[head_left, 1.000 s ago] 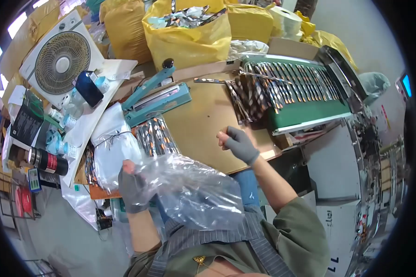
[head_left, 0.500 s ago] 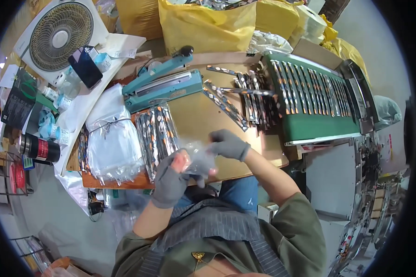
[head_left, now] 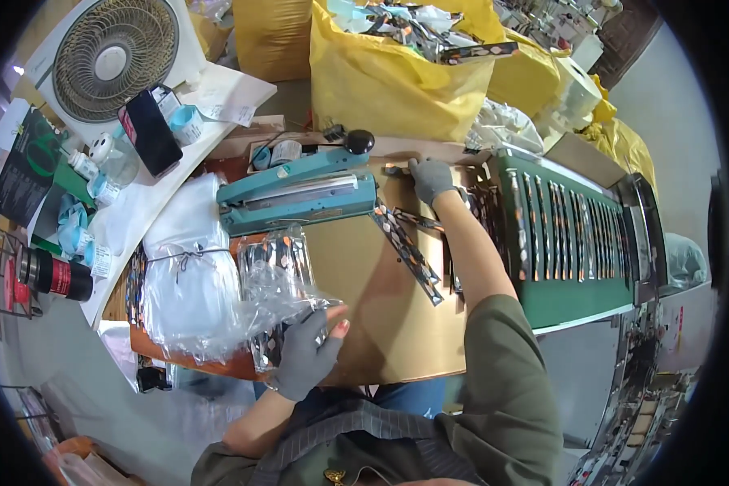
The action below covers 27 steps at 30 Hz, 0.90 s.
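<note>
Head view: the left hand (head_left: 306,356) in a grey knit glove sits at the near edge of the tan cardboard-covered worktop (head_left: 364,324), fingers closed around the lower end of a clear plastic bag filled with patterned flat strips (head_left: 279,279). The bag lies with its long axis running from near edge toward far edge, its open or upper end pointing at the teal hand-lever heat sealer (head_left: 300,194). The sealer lies crosswise at the far-left part of the worktop, its black knob (head_left: 360,141) at its right end.

The right hand (head_left: 431,178), also grey-gloved, is stretched well out to the far edge, fingers curled down onto a loose patterned strip (head_left: 397,170) just right of the sealer's knob; whether it pinches the strip or only presses it, cannot tell. A long dark patterned strip (head_left: 405,251) lies diagonally on the worktop between the two hands, near the right forearm, apart from the bag.

The bag is well apart from the right hand and held only by the left, so the left is the nearer hand; the sealer lies straight ahead of the bag, close to its top.

Left of the bag: a tied bundle of clear empty bags (head_left: 188,283) at the left edge. Right: a green tray with rows of strips (head_left: 575,235).
</note>
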### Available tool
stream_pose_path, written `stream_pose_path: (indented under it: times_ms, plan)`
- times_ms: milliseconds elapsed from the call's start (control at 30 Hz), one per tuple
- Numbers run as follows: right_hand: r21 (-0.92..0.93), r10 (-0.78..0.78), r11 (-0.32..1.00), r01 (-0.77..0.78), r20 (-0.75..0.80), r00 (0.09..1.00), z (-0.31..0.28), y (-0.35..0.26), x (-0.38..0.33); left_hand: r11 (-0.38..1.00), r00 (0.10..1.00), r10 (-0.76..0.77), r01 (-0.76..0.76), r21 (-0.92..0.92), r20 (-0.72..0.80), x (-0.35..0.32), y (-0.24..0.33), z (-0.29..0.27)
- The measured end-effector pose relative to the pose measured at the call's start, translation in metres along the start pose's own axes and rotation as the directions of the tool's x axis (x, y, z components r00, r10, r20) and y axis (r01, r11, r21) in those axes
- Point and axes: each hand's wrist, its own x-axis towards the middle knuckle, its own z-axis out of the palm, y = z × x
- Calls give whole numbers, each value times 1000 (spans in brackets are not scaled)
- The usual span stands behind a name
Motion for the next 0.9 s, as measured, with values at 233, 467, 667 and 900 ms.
stream_pose_path:
  times_ms: [233, 467, 667, 900]
  plan:
    - [539, 402, 832, 129, -747, 529, -113, 5, -17, 992, 998, -38, 32, 121, 45, 21, -19, 23]
    - [335, 667, 721, -607, -94, 739, -6, 62, -104, 949, 995, 99, -92, 300, -7, 75, -49, 103]
    - [278, 645, 720, -636, 69, 761, -30, -38, -162, 936, 975, 224, -215, 280, 0, 99, -68, 134]
    - [939, 416, 245, -240, 122, 901, -3, -50, -151, 914, 973, 226, -195, 356, -46, 98, -102, 132]
